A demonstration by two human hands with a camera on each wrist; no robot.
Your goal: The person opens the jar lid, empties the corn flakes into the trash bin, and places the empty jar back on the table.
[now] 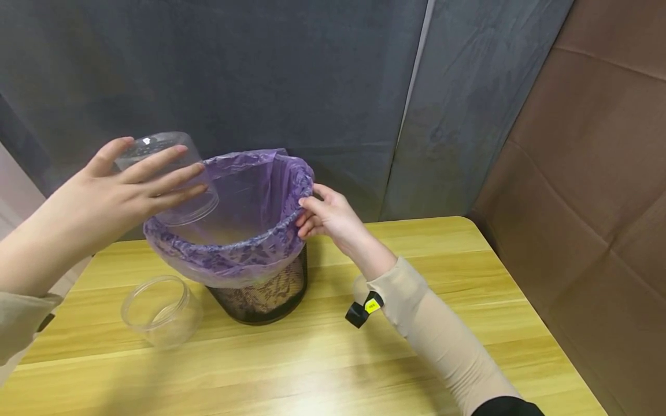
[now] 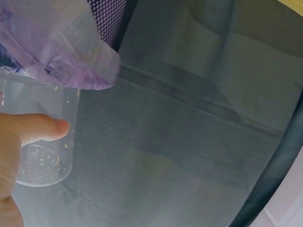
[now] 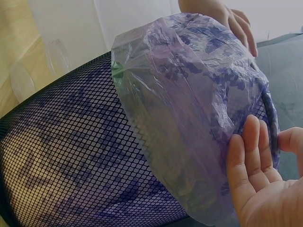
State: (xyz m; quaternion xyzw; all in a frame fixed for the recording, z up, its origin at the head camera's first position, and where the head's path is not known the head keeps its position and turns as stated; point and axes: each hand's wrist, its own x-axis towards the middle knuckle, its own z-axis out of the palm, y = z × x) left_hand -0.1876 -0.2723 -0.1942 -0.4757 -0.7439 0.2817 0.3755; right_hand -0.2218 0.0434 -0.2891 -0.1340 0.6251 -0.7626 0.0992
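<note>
A clear plastic jar (image 1: 187, 211) is tilted over the left side of a black mesh trash bin (image 1: 265, 289), its mouth toward the bin's inside. My left hand (image 1: 119, 188) holds the jar, with the thumb and fingers spread round its wall. Small pale crumbs (image 2: 42, 161) cling inside the jar in the left wrist view. A purple patterned bin liner (image 1: 229, 266) is folded over the bin's rim. My right hand (image 1: 333, 216) pinches the lined rim at the right, its thumb on one side and fingers on the other (image 3: 253, 161).
A second clear jar (image 1: 163, 312) stands uncovered on the wooden table (image 1: 312, 370), left of the bin. Part of a clear round item (image 1: 359, 287) shows behind the right sleeve. A dark grey partition (image 1: 312, 75) rises behind; a brown panel (image 1: 588, 173) stands at right.
</note>
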